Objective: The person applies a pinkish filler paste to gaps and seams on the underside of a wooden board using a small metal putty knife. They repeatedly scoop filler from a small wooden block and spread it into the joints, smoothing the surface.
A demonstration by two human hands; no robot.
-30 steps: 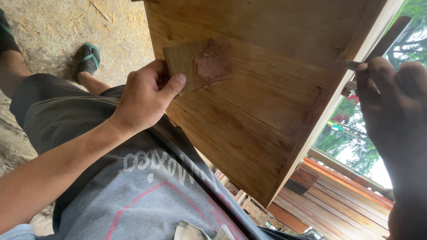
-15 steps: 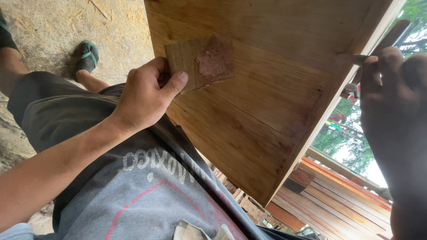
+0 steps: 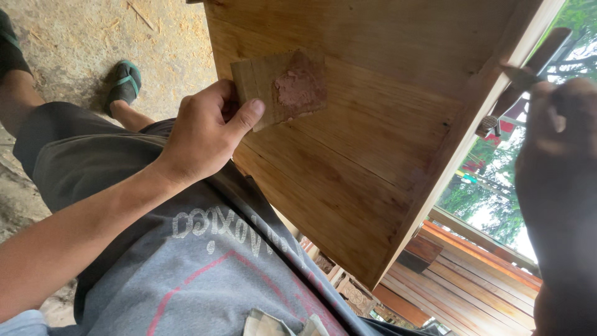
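Against the panel (image 3: 373,162), left hand (image 3: 202,134) pinching a scrap (image 3: 280,87) smeared with reddish putty (image 3: 298,84), fingers (image 3: 245,115) closed on its near-left corner. Right hand (image 3: 559,180), blurred at the right edge, gripping a blade (image 3: 519,74); grip unclear. Best keeping the scrap steady and level while loading small amounts.

Big wooden panel (image 3: 373,162) fills middle, tilted over person's lap. Left hand (image 3: 202,134) at panel's left edge, pinching small wood scrap (image 3: 280,87) flat against it. Right hand (image 3: 559,180) at panel's right edge, thin blade tool (image 3: 519,76) touching that edge. Sandalled foot (image 3: 124,84) on ground far left. Stacked planks (image 3: 472,286) below right, behind panel.
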